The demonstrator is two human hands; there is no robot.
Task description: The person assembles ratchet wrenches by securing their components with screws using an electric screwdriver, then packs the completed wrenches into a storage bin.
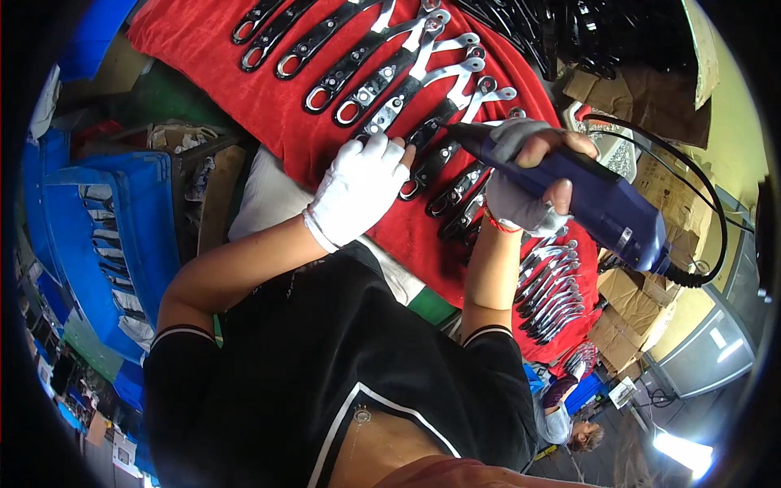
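My right hand [529, 175], in a white glove with bare fingertips, is wrapped round a purple electric screwdriver [622, 211]. Its dark tip points left, at the black handle [429, 130] of one metal tool in a row. My left hand [362, 187], also white-gloved, lies with curled fingers over the handle end beside that spot and seems to grip a black-handled metal tool [381, 122]. Several similar tools [329, 85] lie side by side on a red cloth [268, 122]. Each has a looped black handle and a forked silver head. My left fingertips partly hide the tool under them.
More such tools [553, 289] lie in a stack further right on the cloth. A black cord [720, 203] loops from the screwdriver. Cardboard [651, 187] stands at the right, black parts [569, 32] at the back, a blue crate [146, 236] at the left. Another person [561, 419] sits lower right.
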